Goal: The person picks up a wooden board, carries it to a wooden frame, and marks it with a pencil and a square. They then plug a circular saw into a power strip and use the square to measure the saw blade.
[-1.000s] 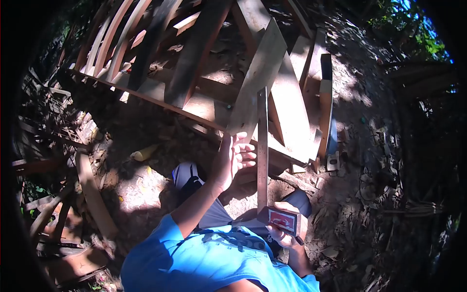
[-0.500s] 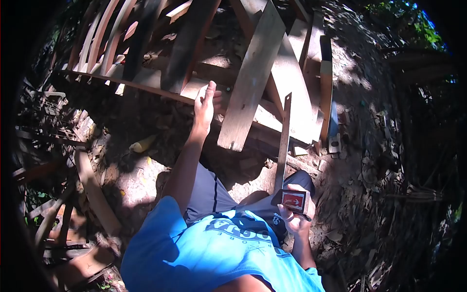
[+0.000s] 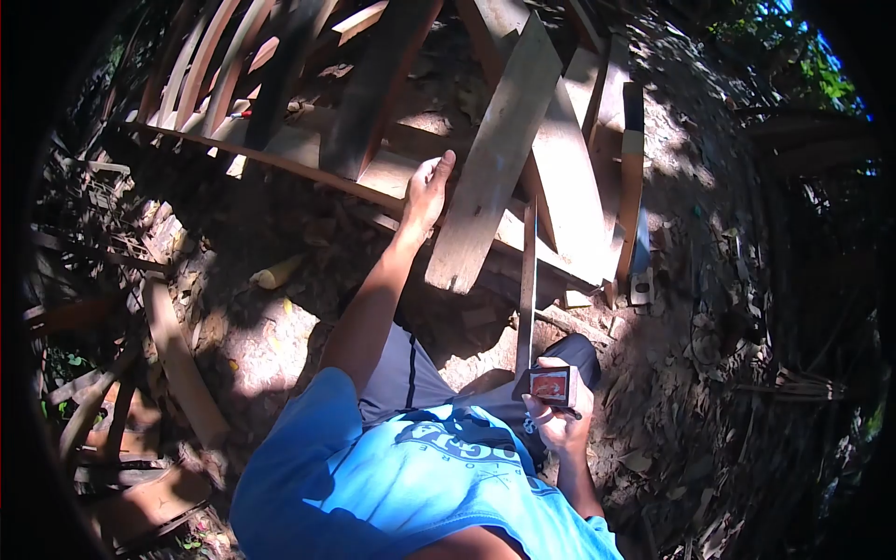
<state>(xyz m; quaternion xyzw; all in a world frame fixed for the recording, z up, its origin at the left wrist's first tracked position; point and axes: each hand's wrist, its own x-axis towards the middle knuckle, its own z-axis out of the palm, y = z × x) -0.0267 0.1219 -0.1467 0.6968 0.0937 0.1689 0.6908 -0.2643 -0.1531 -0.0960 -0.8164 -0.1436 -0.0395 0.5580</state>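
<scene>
My left hand [image 3: 427, 194] is held out over the edge of a wooden frame, just left of a pale leaning plank [image 3: 493, 173]. It holds nothing that I can see; the thumb points forward and the fingers are partly hidden. My right hand [image 3: 565, 427], by my right knee, is closed around a tool. This tool has a boxy dark end with a red label [image 3: 549, 385] and a long, narrow, straight blade [image 3: 528, 289]. The blade points forward, its tip close to the frame's lower board [image 3: 308, 166]. Its exact kind I cannot make out.
More boards [image 3: 571, 187] lean at the right of the frame, and upright slats [image 3: 201, 61] stand at the left. Loose planks [image 3: 182, 359] lie on the ground at left, near a yellowish cylindrical piece [image 3: 278, 273]. Leaf litter covers the right side.
My left hand has moved right, closer to the leaning plank, and turned. The tool in my right hand has shifted left, its blade now more upright in view.
</scene>
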